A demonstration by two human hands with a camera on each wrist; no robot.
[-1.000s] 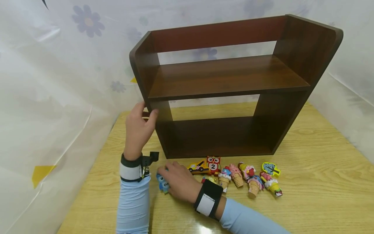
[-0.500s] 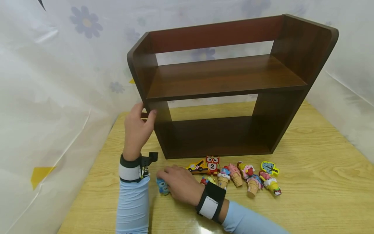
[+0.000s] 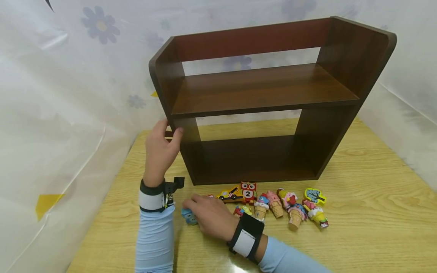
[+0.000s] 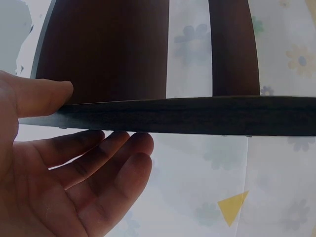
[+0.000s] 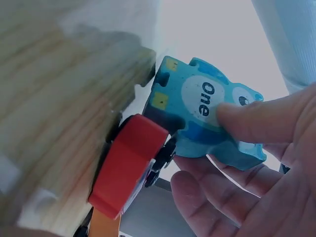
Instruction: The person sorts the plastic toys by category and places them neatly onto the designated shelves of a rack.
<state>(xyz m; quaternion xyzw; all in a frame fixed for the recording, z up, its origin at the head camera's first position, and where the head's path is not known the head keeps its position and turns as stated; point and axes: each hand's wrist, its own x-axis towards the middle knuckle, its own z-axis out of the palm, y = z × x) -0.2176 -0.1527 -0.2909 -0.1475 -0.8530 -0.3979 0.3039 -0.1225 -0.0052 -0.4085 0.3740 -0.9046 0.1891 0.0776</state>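
Note:
My left hand (image 3: 160, 151) grips the left side panel (image 4: 187, 116) of a dark brown two-tier shelf (image 3: 266, 108). In the left wrist view the thumb lies on the panel's inner side and the fingers on its outer side. Low in front of the shelf, my right hand (image 3: 215, 216) pinches a blue owl block (image 5: 205, 111) marked "One", thumb on its face and fingers behind. The owl (image 3: 189, 216) is tilted and mostly covered by the hand in the head view. A red toy vehicle (image 5: 131, 163) with black wheels is close beside it.
Along the shelf's front lie a yellow tow truck (image 3: 229, 195), a red owl block (image 3: 248, 192) marked "2", several ice cream cone toys (image 3: 275, 204) and a yellow-edged tree piece (image 3: 315, 196). The wooden table (image 3: 368, 220) meets a flowered sheet behind.
The blue owl block has tipped back in my right hand, so its "One" face no longer shows from above. A bit of red now shows behind that hand. My left hand keeps its grip.

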